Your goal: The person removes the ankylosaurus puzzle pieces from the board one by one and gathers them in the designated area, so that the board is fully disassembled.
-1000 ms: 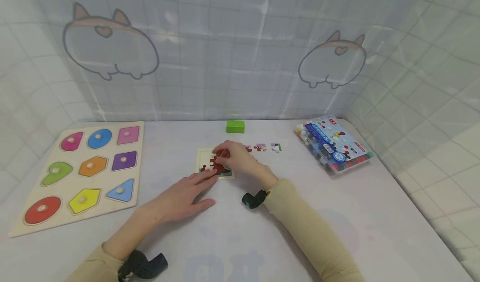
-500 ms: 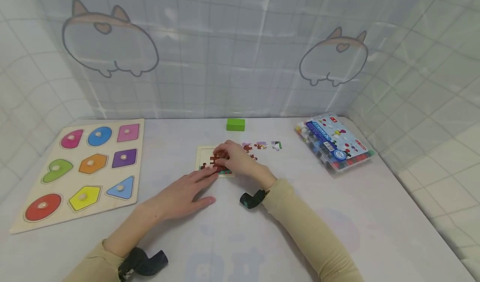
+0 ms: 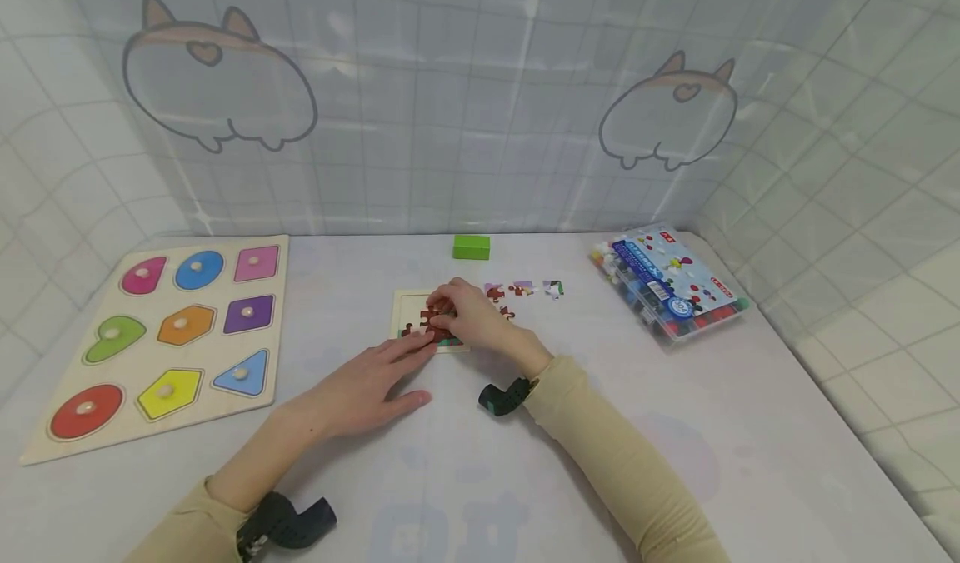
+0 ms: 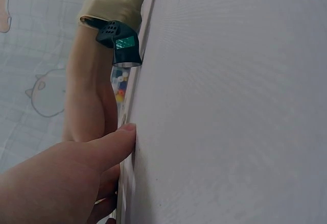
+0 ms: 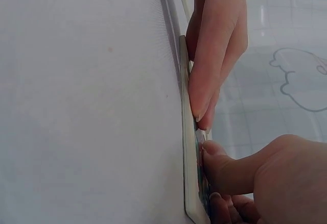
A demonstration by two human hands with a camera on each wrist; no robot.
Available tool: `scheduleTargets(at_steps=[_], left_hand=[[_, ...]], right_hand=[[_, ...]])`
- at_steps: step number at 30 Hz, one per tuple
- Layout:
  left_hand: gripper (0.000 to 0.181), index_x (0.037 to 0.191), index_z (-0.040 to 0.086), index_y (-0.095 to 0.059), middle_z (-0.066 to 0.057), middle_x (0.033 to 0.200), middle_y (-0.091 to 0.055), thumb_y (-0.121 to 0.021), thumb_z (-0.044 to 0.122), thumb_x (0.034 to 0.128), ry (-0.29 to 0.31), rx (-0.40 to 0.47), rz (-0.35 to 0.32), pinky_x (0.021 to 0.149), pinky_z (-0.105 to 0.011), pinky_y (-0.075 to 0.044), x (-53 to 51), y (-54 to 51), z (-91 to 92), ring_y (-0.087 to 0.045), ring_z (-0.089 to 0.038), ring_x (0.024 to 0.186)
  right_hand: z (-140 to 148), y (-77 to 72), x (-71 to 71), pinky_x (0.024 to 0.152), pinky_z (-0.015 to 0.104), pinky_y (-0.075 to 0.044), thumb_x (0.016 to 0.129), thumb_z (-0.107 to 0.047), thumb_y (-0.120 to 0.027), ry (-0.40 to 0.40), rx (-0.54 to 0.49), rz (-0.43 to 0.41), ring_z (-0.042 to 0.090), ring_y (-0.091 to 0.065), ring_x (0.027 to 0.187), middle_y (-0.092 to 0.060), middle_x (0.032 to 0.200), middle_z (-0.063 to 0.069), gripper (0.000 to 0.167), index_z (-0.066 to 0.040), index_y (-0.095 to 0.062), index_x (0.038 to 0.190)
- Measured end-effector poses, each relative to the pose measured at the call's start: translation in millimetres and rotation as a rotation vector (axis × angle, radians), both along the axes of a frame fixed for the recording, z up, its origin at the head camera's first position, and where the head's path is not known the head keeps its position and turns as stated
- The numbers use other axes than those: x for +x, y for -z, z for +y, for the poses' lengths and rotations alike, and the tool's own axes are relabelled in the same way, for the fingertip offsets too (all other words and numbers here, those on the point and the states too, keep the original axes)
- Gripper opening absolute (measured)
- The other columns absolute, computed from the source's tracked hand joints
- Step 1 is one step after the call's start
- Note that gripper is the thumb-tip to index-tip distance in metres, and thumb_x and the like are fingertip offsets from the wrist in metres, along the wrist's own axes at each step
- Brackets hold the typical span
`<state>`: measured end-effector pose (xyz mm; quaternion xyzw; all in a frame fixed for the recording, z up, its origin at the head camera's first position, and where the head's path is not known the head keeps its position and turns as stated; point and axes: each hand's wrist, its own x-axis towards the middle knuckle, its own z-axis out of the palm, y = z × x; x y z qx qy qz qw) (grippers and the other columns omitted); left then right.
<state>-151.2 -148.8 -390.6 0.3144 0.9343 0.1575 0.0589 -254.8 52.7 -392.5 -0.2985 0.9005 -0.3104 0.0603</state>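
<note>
A small wooden puzzle board (image 3: 406, 298) lies mid-table, with brown and green pieces (image 3: 427, 316) in its lower part. My left hand (image 3: 367, 388) rests its extended fingertips on the board's lower edge, thumb apart on the table side. From the right, my right hand (image 3: 480, 317) bends over the board and pinches a brown piece, mostly hidden by the fingers. In the right wrist view, the thumb and fingers of my right hand (image 5: 255, 178) are low against the board (image 5: 189, 157), close to the straight fingers of my left hand (image 5: 217, 45).
Several loose puzzle pieces (image 3: 522, 289) lie right of the board. A green block (image 3: 471, 247) is behind it. A knobbed shape board (image 3: 277, 330) lies at the left, and a clear case of coloured beads (image 3: 670, 284) at the right. Tiled-pattern curtains surround the table.
The brown piece between my right fingers was tilted up and is now lower, nearer the board. My left hand has hardly moved. The head view has shifted slightly.
</note>
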Motion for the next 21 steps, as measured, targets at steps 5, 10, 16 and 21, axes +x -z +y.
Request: scheduleTargets(at_steps=[5, 10, 16, 21], left_hand=[[0.068, 0.155, 0.012, -0.038, -0.010, 0.163, -0.030, -0.055, 0.049, 0.1000, 0.002, 0.001, 0.008, 0.115, -0.057, -0.033, 0.2, -0.3, -0.3, -0.032, -0.035, 0.148], [0.068, 0.155, 0.012, -0.038, -0.010, 0.163, -0.031, -0.055, 0.049, 0.1000, 0.006, -0.002, 0.019, 0.115, -0.057, -0.033, 0.6, -0.3, -0.5, -0.033, -0.035, 0.148], [0.068, 0.156, 0.013, -0.037, -0.009, 0.163, -0.030, -0.055, 0.049, 0.0999, -0.001, -0.011, 0.007, 0.116, -0.057, -0.033, -0.4, 0.3, 0.1, -0.032, -0.034, 0.148], [0.069, 0.156, 0.014, -0.037, -0.009, 0.164, -0.029, -0.055, 0.049, 0.0996, -0.006, -0.014, 0.002, 0.116, -0.057, -0.033, -0.7, 1.0, 0.1, -0.032, -0.035, 0.148]], right_hand=[[0.5, -0.9, 0.6, 0.092, 0.030, -0.051, 0.097, -0.013, -0.067, -0.005, -0.007, 0.000, 0.020, -0.060, 0.103, -0.060, 0.110, 0.010, 0.023, -0.003, -0.065, 0.118], [1.0, 0.1, 0.7, 0.094, 0.031, -0.050, 0.097, -0.012, -0.065, -0.012, -0.018, -0.008, 0.020, -0.058, 0.104, -0.057, 0.112, 0.011, 0.023, -0.003, -0.062, 0.118], [1.4, 1.3, 0.5, 0.093, 0.031, -0.050, 0.098, -0.010, -0.065, -0.017, -0.040, -0.020, 0.020, -0.058, 0.103, -0.058, 0.112, 0.010, 0.024, -0.003, -0.061, 0.120], [1.6, 2.1, 0.3, 0.090, 0.029, -0.050, 0.098, -0.010, -0.065, -0.021, -0.043, -0.027, 0.020, -0.059, 0.101, -0.061, 0.109, 0.010, 0.029, -0.003, -0.061, 0.125]])
